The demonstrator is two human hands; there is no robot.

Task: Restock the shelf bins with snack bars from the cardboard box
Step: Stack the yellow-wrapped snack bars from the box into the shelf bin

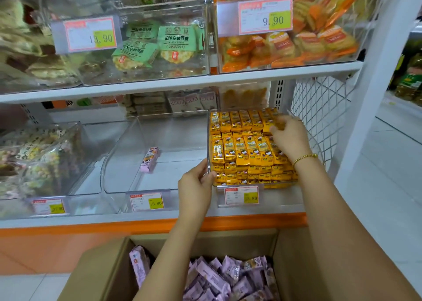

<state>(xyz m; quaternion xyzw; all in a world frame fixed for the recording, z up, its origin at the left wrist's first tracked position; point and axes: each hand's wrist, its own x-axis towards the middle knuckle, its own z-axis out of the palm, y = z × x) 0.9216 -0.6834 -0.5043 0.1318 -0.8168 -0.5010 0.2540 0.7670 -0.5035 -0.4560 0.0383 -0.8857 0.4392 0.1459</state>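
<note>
While my left hand pinches the front corner of the right-hand bin, packed with yellow bars, my right hand lies curled on its rear row; whether it grips one I cannot tell. Centre frame, the middle bin holds one purple bar; the cardboard box at the bottom is heaped with more. Each bin's price tag reads 15.80.

upper-left price tag, in front of the green packets, read 13.90. upper-right price tag, in front of the orange packs, read 9.90. two lower tags read 15.80: the middle tag below the purple bar, the right tag on the yellow-bar bin. the lower-left tag was too blurred to read.
</note>
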